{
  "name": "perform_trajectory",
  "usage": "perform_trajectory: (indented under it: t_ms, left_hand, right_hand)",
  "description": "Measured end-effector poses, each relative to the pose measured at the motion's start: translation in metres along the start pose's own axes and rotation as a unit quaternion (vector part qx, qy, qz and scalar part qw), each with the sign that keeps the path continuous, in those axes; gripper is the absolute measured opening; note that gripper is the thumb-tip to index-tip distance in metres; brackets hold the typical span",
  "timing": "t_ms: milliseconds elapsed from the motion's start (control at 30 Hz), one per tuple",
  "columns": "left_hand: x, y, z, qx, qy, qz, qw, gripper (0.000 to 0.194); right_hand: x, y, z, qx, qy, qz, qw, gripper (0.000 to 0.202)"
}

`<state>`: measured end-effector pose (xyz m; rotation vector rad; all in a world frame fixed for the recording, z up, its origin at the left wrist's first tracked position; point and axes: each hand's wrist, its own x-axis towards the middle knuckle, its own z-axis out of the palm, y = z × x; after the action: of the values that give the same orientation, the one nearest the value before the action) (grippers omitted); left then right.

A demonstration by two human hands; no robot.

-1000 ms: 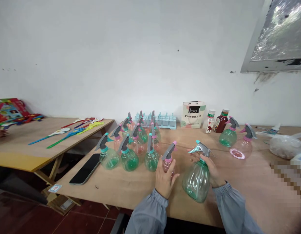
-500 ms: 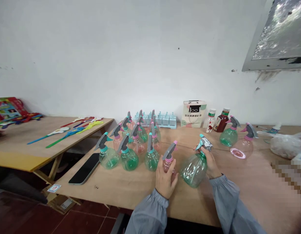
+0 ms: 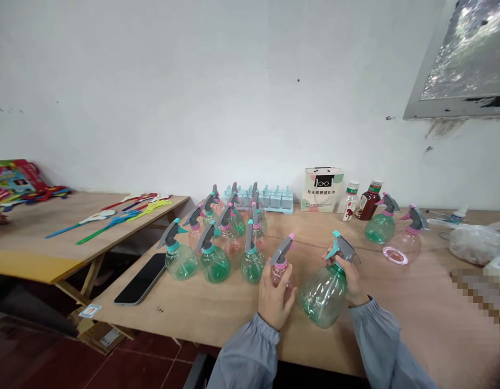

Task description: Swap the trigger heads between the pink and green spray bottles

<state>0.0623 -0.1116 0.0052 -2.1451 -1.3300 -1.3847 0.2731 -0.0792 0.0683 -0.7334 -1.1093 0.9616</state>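
My left hand (image 3: 275,296) is wrapped around a pink spray bottle (image 3: 281,274) with a grey and pink trigger head, its lower part mostly covered by my fingers. In my right hand (image 3: 351,275) is a clear green spray bottle (image 3: 323,297), gripped at the neck under its grey and turquoise head and tilted a little. To the left of my hands stand several green and pink spray bottles in rows, the closest being a green spray bottle (image 3: 252,265). Another green spray bottle (image 3: 379,228) and a pink spray bottle (image 3: 410,243) stand at the right.
A black phone (image 3: 141,278) lies at the table's left edge. Along the wall are a light blue rack (image 3: 276,201), a paper bag (image 3: 322,190) and two labelled bottles (image 3: 368,201). A plastic bag (image 3: 477,240) sits far right. Colourful sticks (image 3: 98,229) lie on the left table.
My right hand has brought the green spray bottle slightly down and nearer to me, and its head has turned. My left hand keeps its place on the pink spray bottle.
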Motion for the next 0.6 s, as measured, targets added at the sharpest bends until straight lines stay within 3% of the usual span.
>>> perform_trajectory:
  t_ms: [133,367,500,600]
  left_hand:
    - [0.0,0.0,0.0,0.001,-0.005,-0.005,1.0,0.059]
    - [0.001,0.001,-0.002,0.002,-0.007,0.002,1.0,0.06]
    - [0.001,0.001,-0.002,-0.002,-0.004,0.003,1.0,0.058]
    - [0.002,0.001,-0.003,0.0,-0.006,0.005,1.0,0.057]
  right_hand:
    - [-0.002,-0.005,0.003,0.016,-0.048,0.021,0.999,0.03]
    - [-0.002,-0.011,-0.003,-0.037,0.035,-0.02,0.998,0.025]
    - [0.0,-0.024,-0.034,-0.115,0.057,0.01,0.992,0.037]
    - [0.002,-0.046,-0.072,-0.181,0.151,-0.008,0.972,0.045]
